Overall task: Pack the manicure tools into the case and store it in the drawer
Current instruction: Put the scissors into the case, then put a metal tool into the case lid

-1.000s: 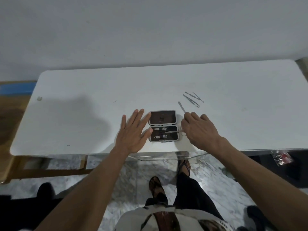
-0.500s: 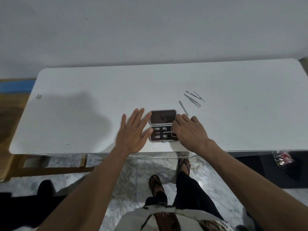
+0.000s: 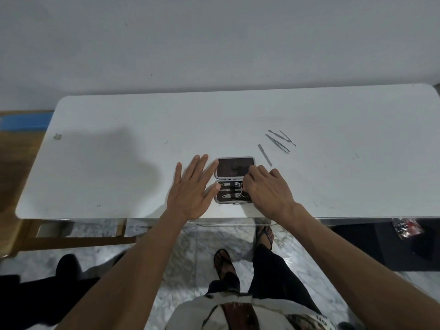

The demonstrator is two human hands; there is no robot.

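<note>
The small grey manicure case lies open near the front edge of the white table, dark lining up. Two nail clippers sit in its near half. My left hand lies flat on the table against the case's left side, fingers spread. My right hand covers the case's right end, fingers curled on a small pair of scissors of which only the ring handles show. A nail file and several thin metal tools lie loose to the right behind the case.
A clear drawer front shows under the table edge below the case. A wall runs behind the table. My legs and sandalled feet stand on marble floor. A wooden frame is at lower left, and a dark box with a red packet at right.
My right hand moved left from the table beside the case onto the case's right end, carrying the scissors. My left hand stayed put.
</note>
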